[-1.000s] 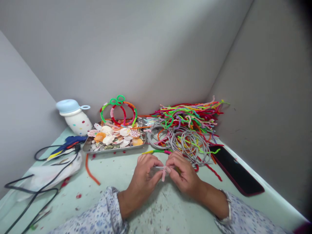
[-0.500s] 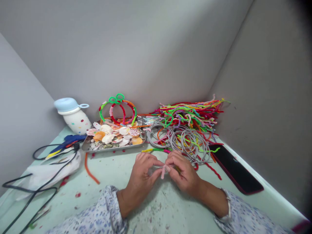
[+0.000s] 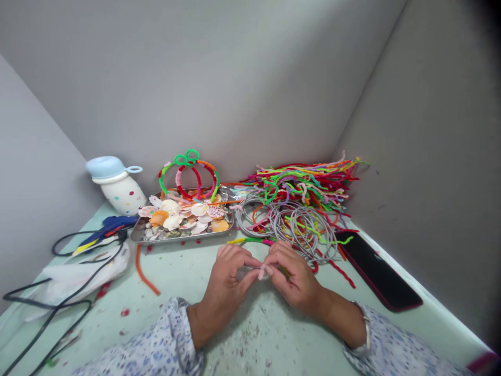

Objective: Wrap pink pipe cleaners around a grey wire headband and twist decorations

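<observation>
My left hand (image 3: 230, 279) is closed, thumb and fingers pinching a grey wire ring close to a pink pipe cleaner (image 3: 262, 273). The fingertips of my right hand (image 3: 291, 274) are pressed on that pink pipe cleaner, whose short end sticks out between the two hands. Beyond my knuckles shows the far arc of the ring (image 3: 252, 240), wrapped in yellow, green and pink fuzz. My fingers hide much of the ring's near side and sides.
A metal tray of seashells (image 3: 180, 216) carries two fuzzy wrapped rings (image 3: 198, 180). Behind my right hand lie coiled grey wires (image 3: 301, 232) and a heap of pipe cleaners (image 3: 305, 180). A phone (image 3: 379, 271), a white bottle (image 3: 119, 190) and a black cable (image 3: 58, 308) flank the sides.
The loose end of the pink pipe cleaner, which hung down longer before, is now shorter and bent in near my fingertips. Both hands have stayed almost in place.
</observation>
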`<control>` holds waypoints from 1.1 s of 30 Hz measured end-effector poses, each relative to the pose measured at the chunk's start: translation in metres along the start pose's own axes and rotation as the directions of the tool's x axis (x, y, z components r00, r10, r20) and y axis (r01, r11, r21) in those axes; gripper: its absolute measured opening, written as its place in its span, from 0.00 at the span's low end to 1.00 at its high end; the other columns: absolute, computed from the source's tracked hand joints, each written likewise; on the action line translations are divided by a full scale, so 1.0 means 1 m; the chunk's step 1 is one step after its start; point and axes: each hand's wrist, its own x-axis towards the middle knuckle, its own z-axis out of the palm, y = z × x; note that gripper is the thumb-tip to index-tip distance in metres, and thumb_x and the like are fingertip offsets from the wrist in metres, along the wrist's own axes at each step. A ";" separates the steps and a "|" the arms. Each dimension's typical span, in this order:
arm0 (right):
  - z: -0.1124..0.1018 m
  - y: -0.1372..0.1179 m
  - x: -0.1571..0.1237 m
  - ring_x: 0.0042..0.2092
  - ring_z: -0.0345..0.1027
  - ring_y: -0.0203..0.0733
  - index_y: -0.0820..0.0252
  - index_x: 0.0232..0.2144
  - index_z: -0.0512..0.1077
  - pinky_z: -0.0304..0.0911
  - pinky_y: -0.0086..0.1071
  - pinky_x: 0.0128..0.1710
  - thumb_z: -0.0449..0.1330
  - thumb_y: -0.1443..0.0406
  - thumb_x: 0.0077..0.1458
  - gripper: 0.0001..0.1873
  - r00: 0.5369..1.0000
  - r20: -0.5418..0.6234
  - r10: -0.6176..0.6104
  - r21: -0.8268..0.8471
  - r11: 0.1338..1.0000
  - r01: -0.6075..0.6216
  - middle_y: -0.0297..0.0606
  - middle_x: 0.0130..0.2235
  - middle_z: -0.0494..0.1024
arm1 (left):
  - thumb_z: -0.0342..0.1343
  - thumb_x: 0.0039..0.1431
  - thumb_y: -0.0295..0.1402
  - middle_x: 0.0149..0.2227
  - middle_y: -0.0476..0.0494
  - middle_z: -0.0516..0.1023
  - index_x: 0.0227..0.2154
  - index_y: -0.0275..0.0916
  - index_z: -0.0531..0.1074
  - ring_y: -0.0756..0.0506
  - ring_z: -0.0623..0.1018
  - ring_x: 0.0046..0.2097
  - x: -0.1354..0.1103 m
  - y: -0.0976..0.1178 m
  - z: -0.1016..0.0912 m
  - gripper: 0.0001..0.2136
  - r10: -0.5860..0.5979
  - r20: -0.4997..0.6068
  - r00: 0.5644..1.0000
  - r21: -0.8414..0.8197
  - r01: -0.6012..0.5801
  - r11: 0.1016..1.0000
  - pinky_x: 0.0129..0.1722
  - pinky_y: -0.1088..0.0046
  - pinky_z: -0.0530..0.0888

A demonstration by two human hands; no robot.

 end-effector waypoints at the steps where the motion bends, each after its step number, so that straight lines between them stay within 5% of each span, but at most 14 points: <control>1: 0.000 0.000 0.000 0.34 0.61 0.42 0.57 0.30 0.69 0.57 0.40 0.37 0.51 0.67 0.60 0.08 1.000 -0.003 -0.001 -0.001 1.000 0.001 0.36 0.29 0.69 | 0.59 0.59 0.39 0.30 0.47 0.76 0.30 0.41 0.75 0.45 0.73 0.36 0.000 0.000 0.000 0.08 -0.005 0.000 1.000 -0.004 0.005 1.000 0.39 0.66 0.67; 24: 0.001 0.004 -0.002 0.35 0.60 0.42 0.57 0.33 0.66 0.56 0.39 0.37 0.52 0.69 0.59 0.04 0.999 0.017 -0.050 -0.018 0.999 0.050 0.35 0.30 0.66 | 0.64 0.52 0.35 0.30 0.48 0.77 0.26 0.40 0.74 0.44 0.74 0.37 0.004 0.004 0.000 0.06 -0.290 0.085 0.953 -0.266 0.302 0.915 0.44 0.62 0.67; 33: 0.000 0.004 -0.002 0.35 0.60 0.42 0.58 0.33 0.66 0.56 0.39 0.38 0.51 0.69 0.60 0.05 1.000 -0.023 -0.021 -0.019 1.000 0.020 0.36 0.30 0.67 | 0.61 0.56 0.33 0.33 0.48 0.78 0.31 0.41 0.75 0.44 0.75 0.40 0.005 0.004 -0.003 0.02 -0.163 0.084 0.983 -0.190 0.177 0.966 0.46 0.63 0.65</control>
